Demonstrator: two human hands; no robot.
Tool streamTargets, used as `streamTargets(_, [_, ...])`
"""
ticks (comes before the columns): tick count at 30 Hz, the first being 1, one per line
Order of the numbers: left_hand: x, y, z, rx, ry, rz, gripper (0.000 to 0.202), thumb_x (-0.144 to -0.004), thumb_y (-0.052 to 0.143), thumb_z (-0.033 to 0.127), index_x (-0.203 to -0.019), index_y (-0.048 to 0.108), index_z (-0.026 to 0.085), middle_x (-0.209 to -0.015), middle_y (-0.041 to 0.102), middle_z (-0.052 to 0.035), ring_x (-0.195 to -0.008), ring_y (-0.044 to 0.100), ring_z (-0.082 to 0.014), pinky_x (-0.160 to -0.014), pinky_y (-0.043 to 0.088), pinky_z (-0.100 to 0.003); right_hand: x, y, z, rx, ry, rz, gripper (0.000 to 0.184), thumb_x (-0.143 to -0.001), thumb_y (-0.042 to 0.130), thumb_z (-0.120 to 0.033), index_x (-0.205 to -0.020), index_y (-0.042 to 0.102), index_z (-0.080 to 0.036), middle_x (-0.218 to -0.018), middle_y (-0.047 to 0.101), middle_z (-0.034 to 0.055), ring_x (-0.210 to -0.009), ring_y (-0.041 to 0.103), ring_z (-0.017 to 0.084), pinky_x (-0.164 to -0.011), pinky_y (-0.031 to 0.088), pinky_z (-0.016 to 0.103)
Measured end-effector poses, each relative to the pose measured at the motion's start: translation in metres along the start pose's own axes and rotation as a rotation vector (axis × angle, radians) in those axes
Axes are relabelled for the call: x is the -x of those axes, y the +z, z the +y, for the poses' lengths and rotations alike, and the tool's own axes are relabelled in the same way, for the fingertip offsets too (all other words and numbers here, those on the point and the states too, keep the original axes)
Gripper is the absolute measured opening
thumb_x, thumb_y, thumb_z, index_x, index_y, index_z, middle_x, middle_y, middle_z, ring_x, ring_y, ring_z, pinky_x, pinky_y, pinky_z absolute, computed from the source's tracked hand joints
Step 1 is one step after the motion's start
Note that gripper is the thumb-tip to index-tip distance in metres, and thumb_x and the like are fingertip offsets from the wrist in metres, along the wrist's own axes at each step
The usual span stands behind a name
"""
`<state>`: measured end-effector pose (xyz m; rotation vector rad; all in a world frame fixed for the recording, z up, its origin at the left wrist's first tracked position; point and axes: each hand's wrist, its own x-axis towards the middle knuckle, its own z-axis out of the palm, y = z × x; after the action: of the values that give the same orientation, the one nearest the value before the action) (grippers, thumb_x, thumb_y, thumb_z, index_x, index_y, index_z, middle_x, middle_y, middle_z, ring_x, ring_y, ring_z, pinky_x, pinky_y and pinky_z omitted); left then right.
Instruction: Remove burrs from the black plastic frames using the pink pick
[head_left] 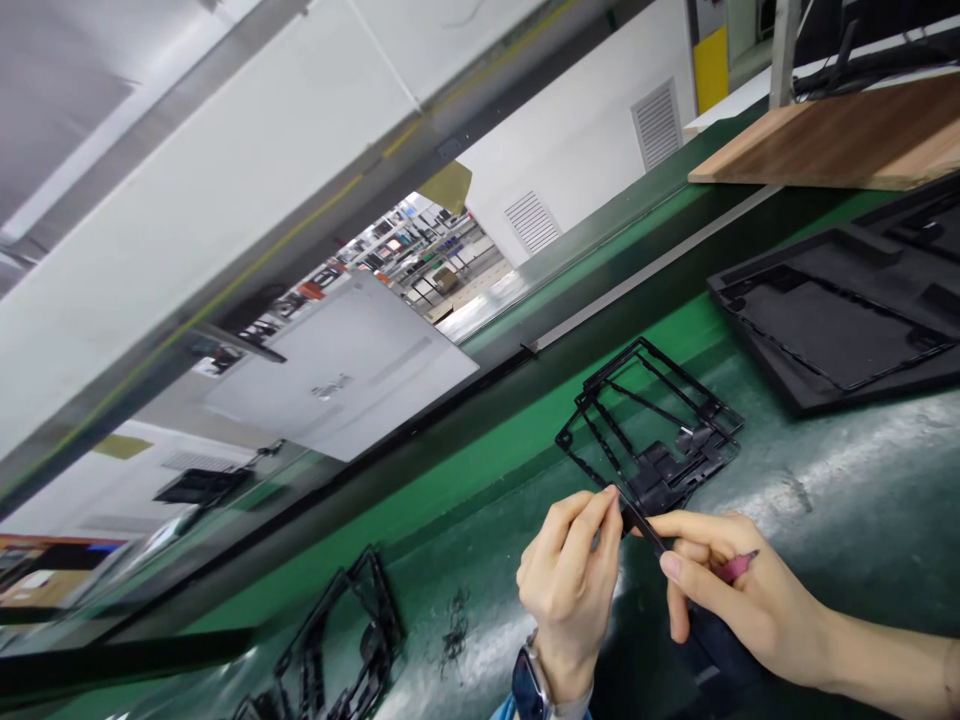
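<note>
A black plastic frame (pixel 649 425) with thin bars lies on the green belt (pixel 465 470). My left hand (pixel 570 585) is just below the frame, fingers pinched together at its near edge, with a watch on the wrist. My right hand (pixel 739 595) is closed round a thin dark tool with a pink end (pixel 733 568). The tool's tip points up-left and meets my left fingertips at the frame's near corner. What, if anything, sits between my left fingertips is too small to make out.
A black moulded tray (pixel 832 325) lies at the right, a wooden board (pixel 832 140) behind it. More black frames (pixel 337 645) lie at the lower left, with small black scraps (pixel 454 630) beside them. White panels and a rail run along the belt's far side.
</note>
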<state>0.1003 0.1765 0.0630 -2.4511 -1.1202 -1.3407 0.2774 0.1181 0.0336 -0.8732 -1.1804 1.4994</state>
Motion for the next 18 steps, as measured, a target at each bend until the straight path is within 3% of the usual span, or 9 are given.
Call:
streamTargets(9, [-0.006, -0.005, -0.009, 0.049, -0.011, -0.135, 0.017, -0.098, 0.067, 0.003, -0.102, 0.065, 0.020, -0.088, 0.066, 0.0007, -0.075, 0.066, -0.0110, -0.071, 0.057, -0.021, 0.002, 0.000, 0.002, 0.018, -0.016, 0.003, 0.052, -0.108, 0.054, -0.058, -0.128, 0.069, -0.012, -0.064, 0.077, 0.0054, -0.056, 0.064, 0.020, -0.063, 0.048, 0.036])
streamTargets(18, [-0.013, -0.006, -0.014, 0.110, -0.103, -0.150, 0.018, -0.096, 0.066, 0.007, -0.092, 0.060, 0.022, -0.082, 0.060, 0.0037, -0.070, 0.060, -0.0105, -0.066, 0.053, -0.020, 0.000, -0.001, 0.005, 0.017, 0.009, 0.003, 0.049, -0.108, 0.054, -0.058, -0.126, 0.070, -0.015, -0.064, 0.078, 0.0041, -0.057, 0.064, 0.021, -0.064, 0.046, 0.037])
